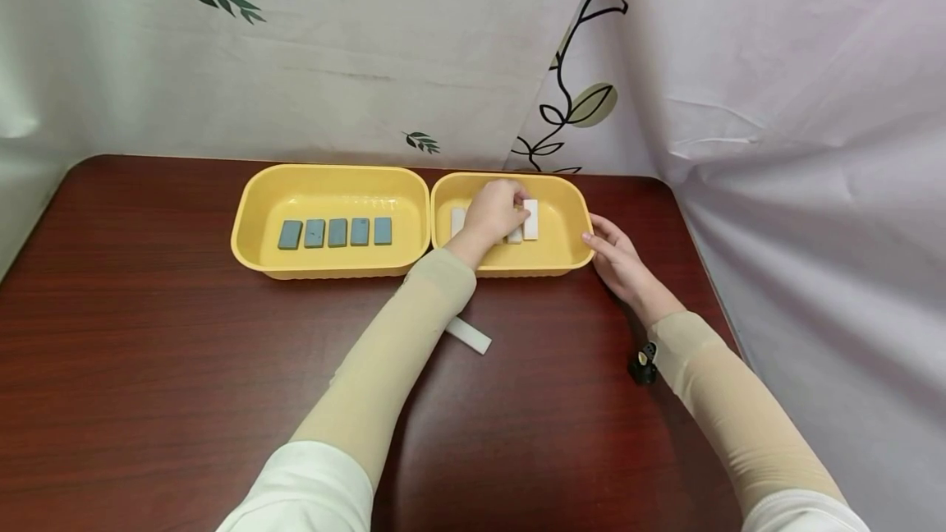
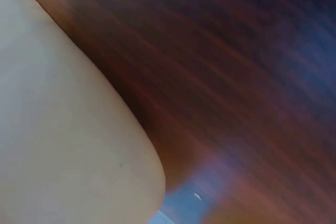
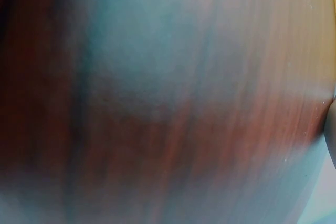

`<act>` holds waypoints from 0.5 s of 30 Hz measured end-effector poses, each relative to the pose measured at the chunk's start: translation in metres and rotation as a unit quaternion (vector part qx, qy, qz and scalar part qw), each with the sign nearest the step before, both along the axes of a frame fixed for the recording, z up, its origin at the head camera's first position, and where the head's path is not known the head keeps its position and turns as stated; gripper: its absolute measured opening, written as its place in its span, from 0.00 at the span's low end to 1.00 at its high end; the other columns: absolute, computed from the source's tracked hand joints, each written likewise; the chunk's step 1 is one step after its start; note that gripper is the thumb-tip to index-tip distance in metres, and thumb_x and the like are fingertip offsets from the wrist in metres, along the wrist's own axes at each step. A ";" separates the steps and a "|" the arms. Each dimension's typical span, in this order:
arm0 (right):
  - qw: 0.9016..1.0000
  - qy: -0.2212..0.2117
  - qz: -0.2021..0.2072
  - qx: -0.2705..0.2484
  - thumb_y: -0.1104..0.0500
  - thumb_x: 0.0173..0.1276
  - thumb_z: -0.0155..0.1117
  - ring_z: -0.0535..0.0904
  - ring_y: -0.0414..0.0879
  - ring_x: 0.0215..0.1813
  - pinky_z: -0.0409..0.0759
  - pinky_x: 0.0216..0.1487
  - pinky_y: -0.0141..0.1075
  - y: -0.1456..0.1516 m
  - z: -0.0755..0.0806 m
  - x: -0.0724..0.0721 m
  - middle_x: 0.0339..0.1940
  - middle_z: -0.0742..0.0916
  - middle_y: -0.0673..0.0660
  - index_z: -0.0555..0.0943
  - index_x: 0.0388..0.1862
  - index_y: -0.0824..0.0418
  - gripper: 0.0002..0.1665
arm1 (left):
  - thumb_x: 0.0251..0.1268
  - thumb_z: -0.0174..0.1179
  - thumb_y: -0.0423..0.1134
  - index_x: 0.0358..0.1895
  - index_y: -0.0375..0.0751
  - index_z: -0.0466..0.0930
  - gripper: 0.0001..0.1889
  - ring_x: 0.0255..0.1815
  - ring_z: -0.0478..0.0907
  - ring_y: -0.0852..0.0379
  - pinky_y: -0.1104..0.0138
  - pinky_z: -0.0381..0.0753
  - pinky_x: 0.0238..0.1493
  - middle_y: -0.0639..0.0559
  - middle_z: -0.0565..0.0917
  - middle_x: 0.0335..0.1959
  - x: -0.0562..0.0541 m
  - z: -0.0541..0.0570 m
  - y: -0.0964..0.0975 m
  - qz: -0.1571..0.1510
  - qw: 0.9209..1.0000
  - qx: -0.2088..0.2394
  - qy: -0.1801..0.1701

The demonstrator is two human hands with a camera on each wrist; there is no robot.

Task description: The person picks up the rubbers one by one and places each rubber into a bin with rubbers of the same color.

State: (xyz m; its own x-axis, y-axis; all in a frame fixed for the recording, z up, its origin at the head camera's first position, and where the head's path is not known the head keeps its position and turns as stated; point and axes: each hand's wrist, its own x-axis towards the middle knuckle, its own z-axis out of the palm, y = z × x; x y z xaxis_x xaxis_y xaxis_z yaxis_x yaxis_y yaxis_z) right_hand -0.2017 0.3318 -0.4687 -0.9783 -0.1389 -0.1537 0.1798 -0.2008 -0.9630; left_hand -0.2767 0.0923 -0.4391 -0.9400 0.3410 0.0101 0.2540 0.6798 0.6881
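My left hand (image 1: 493, 208) reaches into the right yellow tub (image 1: 565, 257) and pinches a white block (image 1: 530, 220) by its left edge between thumb and fingers. Other white blocks (image 1: 457, 221) lie on the tub's floor, some partly hidden by that hand. My right hand (image 1: 621, 263) holds the tub's right end, thumb at the rim and fingers along the outer wall. In the left wrist view only a sleeve (image 2: 68, 119) and table surface appear. The right wrist view shows mostly blurred table, with a sliver of a finger at its right edge.
A left yellow tub (image 1: 254, 228) stands against the right one, with a row of several grey-blue blocks (image 1: 337, 232) inside. One white strip (image 1: 469, 336) lies on the dark wooden table (image 1: 185, 376), partly under my left forearm. Curtains hang behind and at right.
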 end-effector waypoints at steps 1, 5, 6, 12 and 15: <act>1.000 0.000 0.000 0.000 0.71 0.82 0.46 0.82 0.38 0.57 0.79 0.59 0.26 0.000 0.000 0.000 0.55 0.85 0.47 0.69 0.70 0.62 0.21 | 0.74 0.68 0.39 0.56 0.44 0.88 0.12 0.55 0.85 0.53 0.61 0.83 0.60 0.50 0.90 0.52 0.000 0.000 0.000 0.000 1.000 -0.001 0.000; 1.000 -0.001 0.001 -0.001 0.71 0.82 0.46 0.82 0.38 0.56 0.79 0.59 0.26 0.000 0.000 0.000 0.54 0.85 0.47 0.69 0.70 0.62 0.21 | 0.74 0.69 0.39 0.57 0.43 0.88 0.13 0.56 0.85 0.52 0.60 0.83 0.60 0.49 0.90 0.53 0.000 0.001 0.000 -0.001 1.000 -0.003 -0.005; 1.000 0.000 0.001 -0.001 0.71 0.82 0.46 0.82 0.38 0.56 0.79 0.59 0.26 0.000 0.000 0.000 0.54 0.86 0.47 0.69 0.70 0.62 0.22 | 0.74 0.69 0.40 0.57 0.43 0.88 0.13 0.56 0.85 0.52 0.60 0.83 0.60 0.49 0.89 0.54 0.001 0.001 0.000 -0.002 1.000 -0.006 -0.006; 1.000 0.001 0.002 0.001 0.71 0.81 0.46 0.82 0.38 0.56 0.79 0.58 0.25 0.000 0.000 0.001 0.54 0.85 0.47 0.67 0.72 0.64 0.23 | 0.74 0.69 0.40 0.58 0.42 0.88 0.14 0.57 0.85 0.52 0.60 0.83 0.62 0.49 0.90 0.55 0.000 0.000 0.000 -0.008 1.000 -0.017 0.003; 1.000 -0.001 0.002 0.000 0.71 0.81 0.46 0.82 0.38 0.56 0.80 0.58 0.25 0.000 0.001 0.000 0.54 0.85 0.48 0.67 0.72 0.64 0.23 | 0.74 0.69 0.40 0.58 0.42 0.88 0.14 0.58 0.85 0.52 0.60 0.82 0.63 0.49 0.90 0.55 -0.001 -0.002 0.000 -0.010 1.000 -0.022 0.008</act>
State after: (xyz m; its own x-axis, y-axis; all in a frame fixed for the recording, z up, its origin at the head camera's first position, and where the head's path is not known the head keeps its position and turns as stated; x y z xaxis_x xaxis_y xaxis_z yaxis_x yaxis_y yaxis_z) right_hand -0.2012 0.3318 -0.4680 -0.9776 -0.1422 -0.1554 0.1821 -0.1992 -0.9629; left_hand -0.2780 0.0922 -0.4408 -0.9326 0.3608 0.0098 0.2790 0.7036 0.6535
